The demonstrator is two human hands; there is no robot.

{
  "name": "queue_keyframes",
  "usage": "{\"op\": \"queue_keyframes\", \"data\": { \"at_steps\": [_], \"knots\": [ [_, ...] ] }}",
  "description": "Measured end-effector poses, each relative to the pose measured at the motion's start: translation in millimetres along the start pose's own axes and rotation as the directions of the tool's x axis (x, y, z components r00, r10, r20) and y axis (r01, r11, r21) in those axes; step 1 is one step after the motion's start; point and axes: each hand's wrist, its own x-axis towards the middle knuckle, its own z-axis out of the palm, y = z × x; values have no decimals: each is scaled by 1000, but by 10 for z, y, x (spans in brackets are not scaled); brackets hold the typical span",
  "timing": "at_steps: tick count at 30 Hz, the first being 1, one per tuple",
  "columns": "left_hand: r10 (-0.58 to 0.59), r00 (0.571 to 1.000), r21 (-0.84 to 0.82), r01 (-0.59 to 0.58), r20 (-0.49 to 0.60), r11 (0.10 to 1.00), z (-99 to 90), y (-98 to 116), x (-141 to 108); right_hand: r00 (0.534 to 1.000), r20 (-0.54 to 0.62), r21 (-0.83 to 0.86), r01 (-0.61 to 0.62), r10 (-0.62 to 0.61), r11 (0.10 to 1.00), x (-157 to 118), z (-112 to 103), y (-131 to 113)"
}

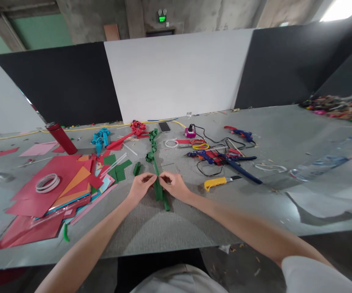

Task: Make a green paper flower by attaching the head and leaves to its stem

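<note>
A green paper flower stem [159, 192] lies between my hands, its curled green paper blossoms [152, 142] pointing away from me. My left hand [142, 185] pinches the stem from the left, thumb and fingertips together. From the other side my right hand [174, 184] pinches the same stem, the fingertips of both hands almost meeting. A long green strip hangs below the fingers toward me. A small folded green paper piece [137, 168] rests just beyond my left hand.
Stacked coloured paper [42, 203] with a tape roll [47, 183] and a red bottle [61, 138] are at left. Red [138, 127] and blue paper flowers [101, 138] lie farther back. On the right are a yellow utility knife [215, 183], a glue gun [205, 155], scissors and cables.
</note>
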Motion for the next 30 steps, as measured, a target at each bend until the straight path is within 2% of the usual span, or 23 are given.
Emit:
{"op": "queue_keyframes", "data": {
  "at_steps": [8, 17, 30],
  "knots": [
    [-45, 999, -73, 46, 19, 996, -4, -28, 25, 1000, -6, -16, -7, 7, 1000, 2, -7, 0],
    [3, 1000, 5, -3, -5, 1000, -28, -53, 35, 1000, -7, -20, -9, 9, 1000, 4, -11, -6],
    [-13, 1000, 15, 13, -15, 1000, -30, -38, 28, 1000, 12, -7, -6, 6, 1000, 14, -17, -7]
  ]
}}
